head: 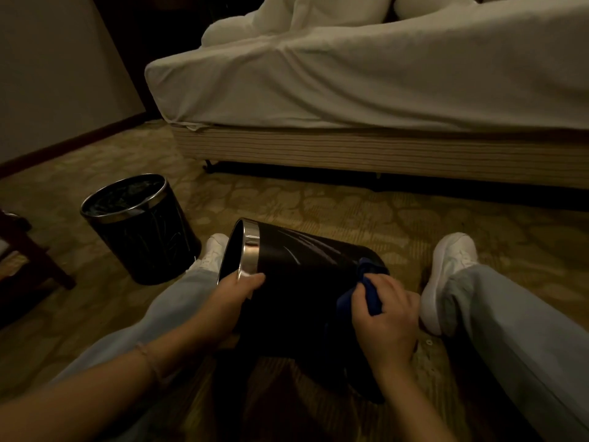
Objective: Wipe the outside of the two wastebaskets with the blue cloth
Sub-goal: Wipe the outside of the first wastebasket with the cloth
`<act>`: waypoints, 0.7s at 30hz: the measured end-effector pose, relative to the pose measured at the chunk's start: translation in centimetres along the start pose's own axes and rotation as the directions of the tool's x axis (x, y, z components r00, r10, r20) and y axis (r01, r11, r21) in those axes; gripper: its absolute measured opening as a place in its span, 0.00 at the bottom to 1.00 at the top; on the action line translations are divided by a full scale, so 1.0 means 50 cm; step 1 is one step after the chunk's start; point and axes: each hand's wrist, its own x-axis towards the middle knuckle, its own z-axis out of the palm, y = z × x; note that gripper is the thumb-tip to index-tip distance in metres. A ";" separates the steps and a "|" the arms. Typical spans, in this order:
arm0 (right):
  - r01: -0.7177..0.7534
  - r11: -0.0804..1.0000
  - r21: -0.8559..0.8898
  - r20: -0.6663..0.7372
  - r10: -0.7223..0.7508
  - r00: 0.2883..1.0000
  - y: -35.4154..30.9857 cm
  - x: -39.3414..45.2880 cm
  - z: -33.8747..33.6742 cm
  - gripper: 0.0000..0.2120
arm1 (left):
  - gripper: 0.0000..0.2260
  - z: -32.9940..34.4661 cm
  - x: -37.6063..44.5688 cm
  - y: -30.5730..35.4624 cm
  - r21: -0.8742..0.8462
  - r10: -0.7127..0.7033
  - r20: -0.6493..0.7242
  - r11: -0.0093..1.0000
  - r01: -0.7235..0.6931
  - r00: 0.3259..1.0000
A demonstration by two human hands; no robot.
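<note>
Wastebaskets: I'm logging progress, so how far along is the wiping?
Nothing visibly finished. In hand: the left hand grips the tilted bin by its rim while the right hand presses the cloth against its side. Left: the upright bin stands untouched beside it.

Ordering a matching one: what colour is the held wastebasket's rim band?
Shiny silver rim band, head view.

The blue cloth [366, 293] shows only in bunches above and left of the right hand's fingers [361, 303]; the rest is under the palm. Beyond the left hand's fingers [251, 280], the tipped wastebasket's [296, 282] inside is black (contents unreadable). Its near end merges into shadow.
</note>
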 end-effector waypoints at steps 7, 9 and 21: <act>0.049 0.998 -0.037 0.078 -0.046 0.996 -0.004 -0.023 0.012 0.17 | 0.28 -0.041 0.078 0.061 -0.173 -0.203 -0.232 0.971 0.165 0.951; 0.074 0.996 -0.050 0.104 -0.069 0.992 -0.005 -0.029 0.016 0.17 | 0.28 -0.060 0.085 0.060 -0.214 -0.315 -0.204 0.938 0.272 0.927; 0.062 0.998 0.014 0.074 -0.063 0.995 -0.058 -0.043 0.019 0.18 | 0.23 -0.048 0.070 0.066 -0.291 -0.332 -0.311 0.925 0.243 0.891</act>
